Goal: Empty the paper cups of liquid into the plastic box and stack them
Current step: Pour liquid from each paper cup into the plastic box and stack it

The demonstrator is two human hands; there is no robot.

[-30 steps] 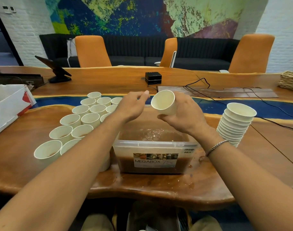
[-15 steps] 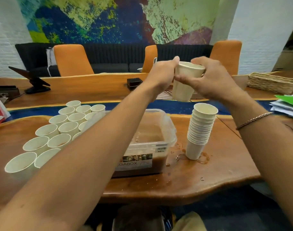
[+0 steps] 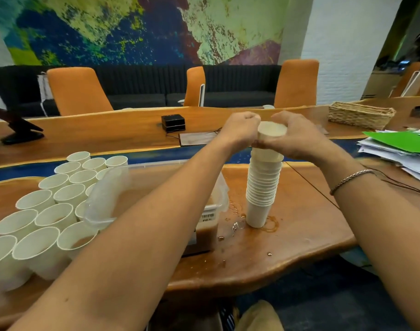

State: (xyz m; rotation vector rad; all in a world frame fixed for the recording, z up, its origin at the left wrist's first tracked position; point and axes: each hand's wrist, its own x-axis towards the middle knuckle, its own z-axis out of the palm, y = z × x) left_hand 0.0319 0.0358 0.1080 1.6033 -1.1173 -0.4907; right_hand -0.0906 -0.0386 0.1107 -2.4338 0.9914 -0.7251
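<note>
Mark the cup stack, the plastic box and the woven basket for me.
cup stack (image 3: 262, 187), head view, mid-height side wall.
plastic box (image 3: 207, 217), head view, front wall's barcode label.
woven basket (image 3: 359, 117), head view, front wall.

A single wide-angle head camera looks forward and down from the near edge of the table. Both forearms enter from the bottom corners. The left hand and right hand meet at frame centre, close, on the top cup. The mural fills the top.

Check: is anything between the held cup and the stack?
Nothing visible. The left hand and right hand hold the cup directly over the stack, its base at the top; the hands hide the join.
</note>
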